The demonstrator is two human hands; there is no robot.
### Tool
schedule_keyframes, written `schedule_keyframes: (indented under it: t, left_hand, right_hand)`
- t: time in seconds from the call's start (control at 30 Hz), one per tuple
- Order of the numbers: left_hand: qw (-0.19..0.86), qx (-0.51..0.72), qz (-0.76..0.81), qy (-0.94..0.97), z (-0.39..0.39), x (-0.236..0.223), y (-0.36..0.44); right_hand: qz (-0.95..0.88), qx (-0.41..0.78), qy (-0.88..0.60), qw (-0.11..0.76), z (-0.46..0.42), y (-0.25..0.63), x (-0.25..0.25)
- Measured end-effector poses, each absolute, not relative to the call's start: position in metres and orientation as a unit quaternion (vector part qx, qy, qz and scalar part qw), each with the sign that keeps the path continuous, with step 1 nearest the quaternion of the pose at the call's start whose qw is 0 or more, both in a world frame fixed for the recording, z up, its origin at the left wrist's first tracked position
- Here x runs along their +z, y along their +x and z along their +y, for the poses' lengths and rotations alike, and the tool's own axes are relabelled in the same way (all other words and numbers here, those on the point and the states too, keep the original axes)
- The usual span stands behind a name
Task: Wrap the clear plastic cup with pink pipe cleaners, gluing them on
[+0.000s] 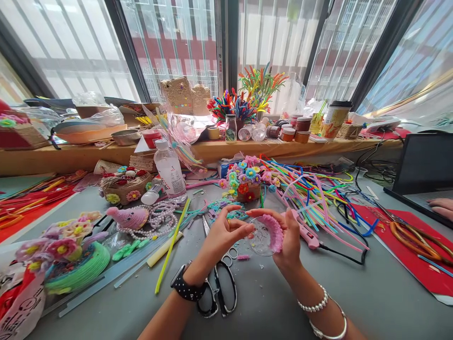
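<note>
My right hand (288, 238) is closed round a clear round plastic piece (260, 238) whose rim is wrapped with fuzzy pink pipe cleaner (275, 231). My left hand (226, 231), with a black watch on the wrist, pinches the left edge of that clear piece between thumb and fingers. Both hands hover just above the grey table (269, 302). Black-handled scissors (217, 283) lie under my left wrist. A pink glue gun (307, 236) with a black cord lies just behind my right hand.
A heap of coloured pipe cleaners (311, 189) spreads at the centre right. A flower basket (244, 182), a clear bottle (170, 170), a pearl string (157, 217) and a green coiled basket (81, 271) stand to the left. Another person's hand (442, 208) rests by a laptop (423, 165).
</note>
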State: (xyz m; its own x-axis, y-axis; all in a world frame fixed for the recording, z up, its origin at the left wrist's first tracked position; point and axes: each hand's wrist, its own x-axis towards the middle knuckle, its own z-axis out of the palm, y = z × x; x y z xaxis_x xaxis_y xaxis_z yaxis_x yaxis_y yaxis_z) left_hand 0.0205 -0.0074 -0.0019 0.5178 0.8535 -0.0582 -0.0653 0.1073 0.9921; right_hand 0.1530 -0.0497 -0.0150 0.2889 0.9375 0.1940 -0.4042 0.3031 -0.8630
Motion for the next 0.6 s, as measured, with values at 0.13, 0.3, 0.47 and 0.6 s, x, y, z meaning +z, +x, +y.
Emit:
schedule_keyframes:
  t: [0.13,0.3,0.47,0.6]
  left_hand:
    - [0.663,0.340,0.349,0.569,-0.008,-0.002,0.020]
    - [0.698,0.347,0.329,0.533,-0.006,-0.002,0.018]
    - [0.752,0.385,0.175,0.505,-0.003,0.001,0.009]
    - [0.747,0.397,0.062,0.529,0.000,0.002,-0.001]
  right_hand:
    - [-0.366,0.475,-0.362,0.714,-0.050,0.152,-0.017]
    - [-0.434,0.448,-0.358,0.695,-0.048,0.154,-0.017]
    - [-0.449,0.409,-0.356,0.709,-0.044,0.157,-0.020]
    - [-0.483,0.294,-0.403,0.720,-0.043,0.158,-0.027]
